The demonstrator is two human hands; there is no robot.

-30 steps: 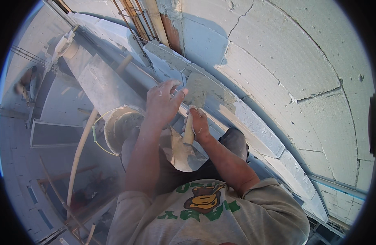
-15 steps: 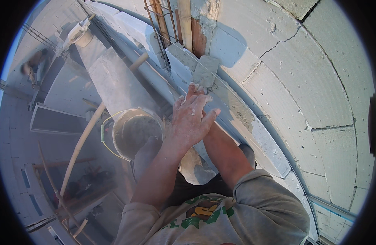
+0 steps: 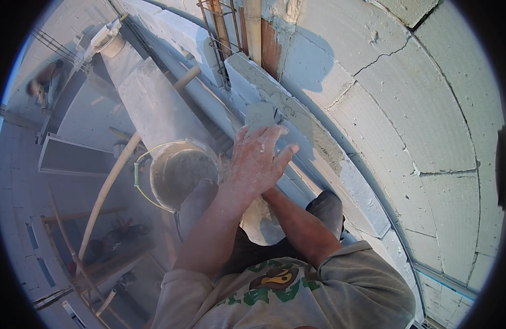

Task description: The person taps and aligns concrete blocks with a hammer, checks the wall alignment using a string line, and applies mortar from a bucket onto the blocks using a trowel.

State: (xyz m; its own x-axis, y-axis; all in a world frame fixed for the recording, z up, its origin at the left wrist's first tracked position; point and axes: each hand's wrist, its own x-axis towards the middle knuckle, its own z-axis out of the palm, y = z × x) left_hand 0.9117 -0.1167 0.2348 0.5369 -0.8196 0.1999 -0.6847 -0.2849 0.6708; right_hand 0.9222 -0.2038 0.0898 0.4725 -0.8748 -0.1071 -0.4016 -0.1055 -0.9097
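Note:
Dusty with mortar, my left hand (image 3: 259,156) reaches over the work with its fingers stretched and the thumb apart. Beneath it my right hand (image 3: 271,193) shows only near the wrist; its fingers are hidden. A flat grey trowel blade (image 3: 260,114) sticks out just beyond both hands, its handle out of sight under them. The blade lies beside the low wall of pale blocks (image 3: 368,205), whose top carries a strip of grey mortar (image 3: 327,148). Left of my hands stands a bucket (image 3: 156,178) with wet grey mortar (image 3: 188,171) in it and a yellow wire handle.
A tall block wall (image 3: 406,115) with a crack rises on the right. Rebar (image 3: 209,33) and a bamboo pole (image 3: 253,33) stand at the far end. Another bamboo pole (image 3: 107,194) slants past the bucket. Far left, a person (image 3: 43,82) is at a lower level.
The trowel blade has come off the top of the low wall, toward me and to the left. My right hand has drawn back beneath my left hand.

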